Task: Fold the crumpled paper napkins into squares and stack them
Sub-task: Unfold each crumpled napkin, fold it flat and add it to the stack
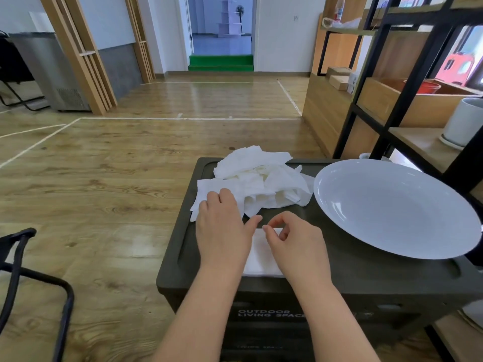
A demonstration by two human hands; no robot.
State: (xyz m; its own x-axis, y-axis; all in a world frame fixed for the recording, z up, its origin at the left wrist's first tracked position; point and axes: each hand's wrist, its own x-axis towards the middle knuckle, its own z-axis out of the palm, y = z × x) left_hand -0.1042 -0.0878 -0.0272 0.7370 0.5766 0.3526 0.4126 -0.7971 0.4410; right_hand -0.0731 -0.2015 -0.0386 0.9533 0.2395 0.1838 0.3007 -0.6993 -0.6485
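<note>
A heap of crumpled white napkins (pixel 261 176) lies on the far part of a dark box lid (pixel 339 267). One flat folded napkin (pixel 261 254) lies near the lid's front edge, partly hidden by both hands. My left hand (pixel 222 228) lies palm down with straight fingers over the napkin's left side, its fingertips reaching a loose napkin at the heap's edge. My right hand (pixel 292 239) has curled fingers, and thumb and forefinger pinch the folded napkin's far edge.
A large white plate (pixel 392 205) fills the right half of the lid. A black and wood shelf unit (pixel 392 105) with a white pot (pixel 462 124) stands to the right. A black chair frame (pixel 23 270) sits on the wooden floor at left.
</note>
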